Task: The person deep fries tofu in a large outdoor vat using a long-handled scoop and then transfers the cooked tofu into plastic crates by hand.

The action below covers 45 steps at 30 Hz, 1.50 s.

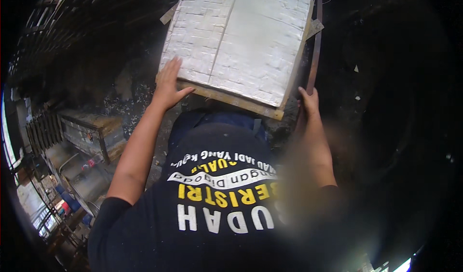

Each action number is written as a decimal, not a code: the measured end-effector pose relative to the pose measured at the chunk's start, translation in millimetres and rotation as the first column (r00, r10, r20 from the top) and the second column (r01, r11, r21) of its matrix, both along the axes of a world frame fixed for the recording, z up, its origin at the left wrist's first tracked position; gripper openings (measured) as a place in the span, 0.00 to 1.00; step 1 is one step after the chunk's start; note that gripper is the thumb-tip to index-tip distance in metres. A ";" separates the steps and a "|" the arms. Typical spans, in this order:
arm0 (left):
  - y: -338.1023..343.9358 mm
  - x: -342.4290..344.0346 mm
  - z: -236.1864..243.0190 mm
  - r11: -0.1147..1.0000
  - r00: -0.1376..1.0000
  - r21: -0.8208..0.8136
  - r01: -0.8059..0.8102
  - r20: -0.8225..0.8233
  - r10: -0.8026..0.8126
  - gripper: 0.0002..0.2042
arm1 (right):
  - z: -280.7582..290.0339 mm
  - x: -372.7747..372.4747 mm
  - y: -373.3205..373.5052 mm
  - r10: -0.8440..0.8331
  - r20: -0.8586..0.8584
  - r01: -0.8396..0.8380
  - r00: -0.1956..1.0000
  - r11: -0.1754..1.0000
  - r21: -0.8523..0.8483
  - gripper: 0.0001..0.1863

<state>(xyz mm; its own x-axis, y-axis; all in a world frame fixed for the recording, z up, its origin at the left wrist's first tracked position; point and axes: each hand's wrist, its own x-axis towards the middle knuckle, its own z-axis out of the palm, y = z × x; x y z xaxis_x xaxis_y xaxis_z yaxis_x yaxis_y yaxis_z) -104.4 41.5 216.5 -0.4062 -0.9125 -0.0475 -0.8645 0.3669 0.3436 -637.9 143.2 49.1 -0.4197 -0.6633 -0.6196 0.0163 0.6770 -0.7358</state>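
Observation:
In front of me lies a pale slab (255, 40) with a woven, brick-like relief, divided by one dark line along its length. Under it shows a wooden board or frame (231, 99), its short ends poking out at both sides. My left hand (169, 86) is open, fingers stretched over the near left corner, thumb along the near edge. To the right of the slab runs a long, thin reddish-brown bar (316, 55). My right hand (309, 102) is closed around its near part, thumb pointing up; some of its fingers are hidden.
At the left stands a wooden box-like bench (91, 129) beside a row of dark slats (44, 127). Further down are a blue object (67, 199) and mixed clutter. Small pale scraps (357, 69) lie on the dark ground at right. A blur covers part of my right forearm.

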 end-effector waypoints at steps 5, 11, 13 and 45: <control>-18.6 -4.3 -35.2 0.964 0.962 -0.059 0.260 0.103 -0.253 0.56 | 5.9 18.1 14.0 0.074 -0.449 -0.063 0.891 0.997 0.040 0.56; -23.5 7.0 -64.8 0.889 0.887 0.006 0.457 0.067 -0.457 0.51 | 46.0 75.0 44.2 -0.048 -0.852 -0.070 0.522 0.993 -0.099 0.46; -25.4 20.4 -64.8 0.884 0.881 -0.012 0.467 -0.086 -0.466 0.49 | 80.4 118.2 47.9 -0.131 -0.895 -0.119 0.426 0.973 -0.199 0.41; -43.0 68.4 -60.6 0.864 0.794 -0.214 0.456 -0.342 -0.503 0.26 | 113.9 349.9 1.4 0.113 -0.792 -0.559 0.600 0.767 -0.314 0.06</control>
<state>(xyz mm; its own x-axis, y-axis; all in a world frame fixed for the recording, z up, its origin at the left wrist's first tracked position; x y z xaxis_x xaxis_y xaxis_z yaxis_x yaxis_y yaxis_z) -36.0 -1.6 155.9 -0.7574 -0.5846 0.2908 -0.3805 0.7571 0.5310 -288.0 144.6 163.0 -0.2354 -0.9476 0.2158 -0.7896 0.0570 -0.6110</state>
